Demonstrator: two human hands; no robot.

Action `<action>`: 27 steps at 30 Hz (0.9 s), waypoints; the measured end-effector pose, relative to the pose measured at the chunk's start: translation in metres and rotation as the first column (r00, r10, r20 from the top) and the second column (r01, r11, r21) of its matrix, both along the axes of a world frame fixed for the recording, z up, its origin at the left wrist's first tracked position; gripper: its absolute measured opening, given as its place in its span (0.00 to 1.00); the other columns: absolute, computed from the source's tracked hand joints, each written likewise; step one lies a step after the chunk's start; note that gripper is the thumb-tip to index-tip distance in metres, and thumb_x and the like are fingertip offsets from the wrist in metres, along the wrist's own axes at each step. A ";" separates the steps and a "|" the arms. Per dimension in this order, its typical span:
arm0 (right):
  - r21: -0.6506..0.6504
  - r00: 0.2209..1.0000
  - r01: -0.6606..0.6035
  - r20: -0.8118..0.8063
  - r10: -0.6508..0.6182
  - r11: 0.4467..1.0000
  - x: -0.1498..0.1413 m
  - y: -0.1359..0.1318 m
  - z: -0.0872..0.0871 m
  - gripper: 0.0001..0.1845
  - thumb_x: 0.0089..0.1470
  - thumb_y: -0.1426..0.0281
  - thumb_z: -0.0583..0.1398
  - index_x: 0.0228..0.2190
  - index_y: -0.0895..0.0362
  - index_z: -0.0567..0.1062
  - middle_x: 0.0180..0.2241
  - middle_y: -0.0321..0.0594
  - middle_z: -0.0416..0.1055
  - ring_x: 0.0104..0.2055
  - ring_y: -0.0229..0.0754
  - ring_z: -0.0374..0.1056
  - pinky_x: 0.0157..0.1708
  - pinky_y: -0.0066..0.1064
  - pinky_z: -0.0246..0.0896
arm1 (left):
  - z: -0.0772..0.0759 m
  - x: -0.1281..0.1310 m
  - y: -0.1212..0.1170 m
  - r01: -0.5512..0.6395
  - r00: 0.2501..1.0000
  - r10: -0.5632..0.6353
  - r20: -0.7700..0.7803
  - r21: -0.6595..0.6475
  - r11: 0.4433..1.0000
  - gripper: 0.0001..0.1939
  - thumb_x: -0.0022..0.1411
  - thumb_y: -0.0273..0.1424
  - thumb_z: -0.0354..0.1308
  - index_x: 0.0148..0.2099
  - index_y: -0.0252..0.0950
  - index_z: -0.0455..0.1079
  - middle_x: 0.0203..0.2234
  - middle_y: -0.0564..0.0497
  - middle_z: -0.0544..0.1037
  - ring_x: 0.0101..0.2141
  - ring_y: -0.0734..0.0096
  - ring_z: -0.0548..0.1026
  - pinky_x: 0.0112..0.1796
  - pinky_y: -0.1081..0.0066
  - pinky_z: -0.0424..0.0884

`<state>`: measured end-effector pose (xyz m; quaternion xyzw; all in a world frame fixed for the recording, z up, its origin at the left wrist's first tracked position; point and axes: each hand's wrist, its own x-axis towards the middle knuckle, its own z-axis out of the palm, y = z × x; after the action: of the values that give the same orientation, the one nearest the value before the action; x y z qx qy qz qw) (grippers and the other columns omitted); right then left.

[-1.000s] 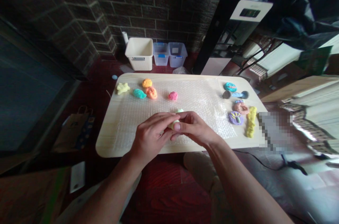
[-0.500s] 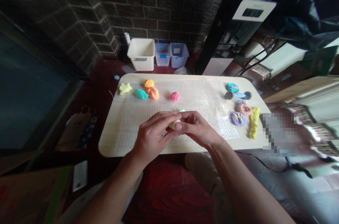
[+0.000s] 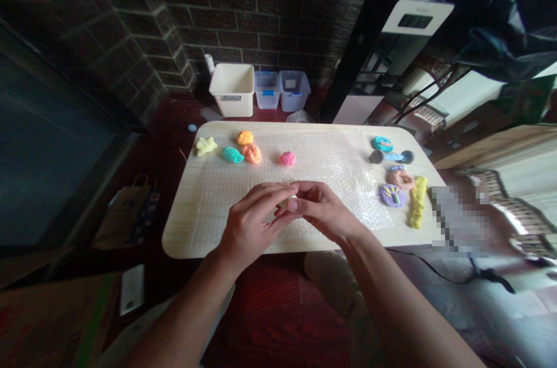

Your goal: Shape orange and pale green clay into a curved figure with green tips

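Observation:
Between the fingertips of both hands is a small pale green lump of modelling clay [image 3: 287, 203], mostly hidden by the fingers. My left hand [image 3: 260, 216] closes on it from the left. From the right, my right hand [image 3: 321, 205] grips it, the thumb pressed on its near side. Both hands are above a sheet of bubble wrap [image 3: 335, 162] on the table. Beyond them lies a pink clay lump [image 3: 288, 158]. Farther left are an orange-yellow lump [image 3: 245, 137], an orange lump [image 3: 252, 153], a teal lump [image 3: 232, 154] and a pale yellow star-like piece [image 3: 206, 146].
On the table's [image 3: 178, 234] right side lie a teal clay disc [image 3: 382, 144], a dumbbell-shaped piece [image 3: 391, 157], a pinkish ring [image 3: 401, 178], a purple disc [image 3: 391, 195] and a yellow strip [image 3: 418, 202]. Behind stand a white bin [image 3: 232, 89], two clear bins and a water dispenser [image 3: 361, 60].
The fingers have shifted slightly around the pale green clay, and less of it shows now. Both hands stay in nearly the same place; the pieces on the table have not moved.

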<state>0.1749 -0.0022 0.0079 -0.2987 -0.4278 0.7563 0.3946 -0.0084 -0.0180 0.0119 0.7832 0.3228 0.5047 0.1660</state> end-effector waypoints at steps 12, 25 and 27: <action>0.464 0.876 0.252 0.264 -0.404 0.849 -0.001 0.001 -0.003 0.21 0.47 0.64 0.78 0.42 0.55 0.82 0.38 0.40 0.81 0.37 0.42 0.75 0.41 0.37 0.73 | -0.009 -0.002 0.008 0.044 0.951 0.102 0.292 -0.457 0.889 0.26 0.62 0.26 0.66 0.62 0.38 0.71 0.58 0.41 0.76 0.58 0.54 0.75 0.57 0.54 0.74; 0.850 0.761 -0.030 0.361 -0.540 0.526 -0.001 -0.005 0.004 0.30 0.57 0.66 0.72 0.59 0.49 0.74 0.55 0.47 0.77 0.56 0.52 0.73 0.55 0.47 0.70 | -0.005 -0.008 0.013 0.650 0.698 0.143 0.701 -0.705 0.284 0.11 0.62 0.34 0.72 0.42 0.33 0.80 0.37 0.44 0.84 0.39 0.65 0.83 0.44 0.65 0.78; 0.854 0.762 -0.035 0.359 -0.539 0.519 -0.002 -0.006 0.006 0.25 0.58 0.67 0.72 0.56 0.49 0.77 0.50 0.45 0.80 0.53 0.51 0.74 0.54 0.46 0.70 | -0.005 -0.009 0.013 0.670 0.684 0.141 0.715 -0.693 0.265 0.11 0.63 0.36 0.71 0.41 0.33 0.80 0.35 0.44 0.84 0.39 0.64 0.83 0.44 0.65 0.79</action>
<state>0.1732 -0.0079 0.0141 -0.3593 -0.7762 0.2644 0.4456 -0.0177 -0.0047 0.0071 0.3455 0.3181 0.4181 0.7776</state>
